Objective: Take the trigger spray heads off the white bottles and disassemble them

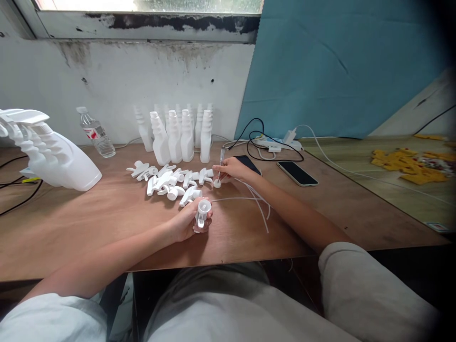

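My left hand point(192, 219) is closed around a white trigger spray head point(203, 209), its round collar facing up toward me. My right hand point(231, 167) pinches a thin upright stick-like tool point(222, 154) with a clear upper part. The tool's lower end meets a small white round cap or dish point(217, 183) on the table; its exact kind is too small to tell. Left of that lies a pile of white trigger spray heads point(164, 182). Several thin clear tubes point(254, 198) lie beside and under my right forearm.
White spray bottles without heads point(173, 137) stand against the wall. A large white spray bottle point(64, 159) leans at the left, near a water bottle point(98, 133). Two phones, one a dark-screened phone point(297, 173), and a power strip point(278, 142) with cables occupy the right side of the wooden table point(142, 251).
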{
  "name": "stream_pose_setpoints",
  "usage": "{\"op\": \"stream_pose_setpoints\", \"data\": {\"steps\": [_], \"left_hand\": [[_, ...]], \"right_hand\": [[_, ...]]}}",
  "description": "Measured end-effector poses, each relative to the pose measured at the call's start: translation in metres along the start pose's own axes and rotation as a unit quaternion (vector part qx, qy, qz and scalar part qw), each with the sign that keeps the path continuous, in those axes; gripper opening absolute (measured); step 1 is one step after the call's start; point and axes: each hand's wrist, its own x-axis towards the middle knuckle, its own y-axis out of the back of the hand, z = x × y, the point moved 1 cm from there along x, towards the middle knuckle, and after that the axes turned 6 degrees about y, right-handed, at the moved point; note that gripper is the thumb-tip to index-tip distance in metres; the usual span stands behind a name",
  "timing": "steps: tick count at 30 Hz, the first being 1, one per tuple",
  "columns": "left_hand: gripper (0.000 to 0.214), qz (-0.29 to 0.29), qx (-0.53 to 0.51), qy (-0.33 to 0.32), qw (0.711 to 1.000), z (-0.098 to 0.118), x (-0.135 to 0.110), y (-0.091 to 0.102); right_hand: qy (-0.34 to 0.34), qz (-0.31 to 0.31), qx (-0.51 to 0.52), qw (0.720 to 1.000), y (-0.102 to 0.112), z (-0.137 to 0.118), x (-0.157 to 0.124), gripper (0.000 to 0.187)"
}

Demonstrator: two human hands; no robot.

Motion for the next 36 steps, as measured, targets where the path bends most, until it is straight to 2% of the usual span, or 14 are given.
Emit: {"op": "stream_pose_setpoints", "data": {"steps": [6, 10, 12, 16, 19, 22, 24, 27, 29, 32, 36], "left_hand": [[0.027, -0.005, 0.001, -0.001, 1.0, 0.001, 0.0, 0.001], [0.027, -0.001, 0.002, -0.001, 1.0, 0.0, 0.0, 0.0], [0.026, 0.007, 0.02, -0.005, 1.0, -0.002, -0.002, -0.002], [0.029, 0.063, 0.081, -0.02, 0.994, 0.0, -0.008, -0.008], [0.036, 0.069, 0.11, -0.057, 0.99, 0.022, -0.016, -0.01], [0.032, 0.078, 0.151, -0.14, 0.976, 0.063, -0.026, -0.003], [0.028, 0.156, 0.179, -0.223, 0.946, 0.096, -0.033, 0.01], [0.029, 0.319, 0.246, -0.327, 0.855, 0.138, -0.046, 0.038], [0.024, 0.403, 0.286, -0.334, 0.803, 0.156, -0.054, 0.059], [0.018, 0.519, 0.333, -0.31, 0.724, 0.171, -0.07, 0.088], [0.014, 0.618, 0.399, -0.265, 0.624, 0.178, -0.093, 0.119]], "right_hand": [[0.019, 0.017, -0.015, 1.0, -0.001, -0.001, -0.001, 0.04], [0.046, 0.032, -0.058, 0.997, 0.009, -0.009, -0.008, 0.037], [0.046, 0.011, -0.108, 0.993, 0.018, -0.012, -0.014, 0.041], [0.0, -0.089, -0.229, 0.969, 0.033, -0.012, -0.029, 0.047], [-0.028, -0.116, -0.305, 0.945, 0.037, -0.004, -0.039, 0.043], [-0.024, -0.107, -0.345, 0.932, 0.036, 0.005, -0.042, 0.039], [-0.014, -0.088, -0.364, 0.927, 0.033, 0.011, -0.04, 0.04], [-0.008, -0.058, -0.386, 0.921, 0.031, 0.018, -0.036, 0.046], [-0.008, -0.053, -0.384, 0.922, 0.03, 0.021, -0.034, 0.05], [-0.001, -0.038, -0.374, 0.926, 0.031, 0.023, -0.037, 0.051], [0.015, 0.023, -0.403, 0.915, 0.044, 0.025, -0.039, 0.04]]}}
